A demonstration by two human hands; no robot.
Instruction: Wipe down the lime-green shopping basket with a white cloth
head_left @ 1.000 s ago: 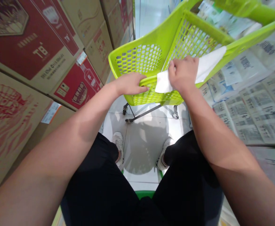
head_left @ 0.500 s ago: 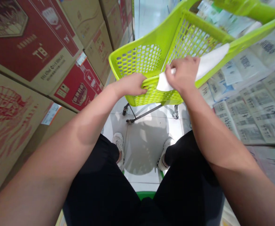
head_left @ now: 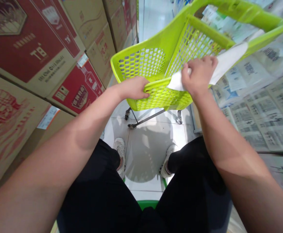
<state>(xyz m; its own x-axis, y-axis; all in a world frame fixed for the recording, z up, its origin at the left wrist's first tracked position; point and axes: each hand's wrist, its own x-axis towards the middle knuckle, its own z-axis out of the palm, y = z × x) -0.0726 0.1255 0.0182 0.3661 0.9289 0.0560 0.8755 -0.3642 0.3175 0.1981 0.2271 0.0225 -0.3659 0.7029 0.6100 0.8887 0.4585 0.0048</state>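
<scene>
A lime-green plastic shopping cart (head_left: 141, 61) with a mesh basket stands sideways in front of me on small casters. My left hand (head_left: 136, 88) grips the basket's near rim at the left, fingers closed around it. A white cloth (head_left: 228, 61) is draped along the near rim further right. My right hand (head_left: 201, 74) presses closed over that cloth on the rim, with the cloth's ends sticking out on both sides of the fist. The rim under the right hand is hidden.
Stacked cardboard cartons (head_left: 66, 48) line the left side. Packaged goods in plastic (head_left: 265, 106) fill the right side. White floor tiles (head_left: 146, 139) lie under the cart and my shoes (head_left: 119, 149). A green seat edge (head_left: 147, 204) shows between my legs.
My right hand has slid to the right along the rim, taking the cloth with it. My left hand stays on the rim; the cart has barely shifted.
</scene>
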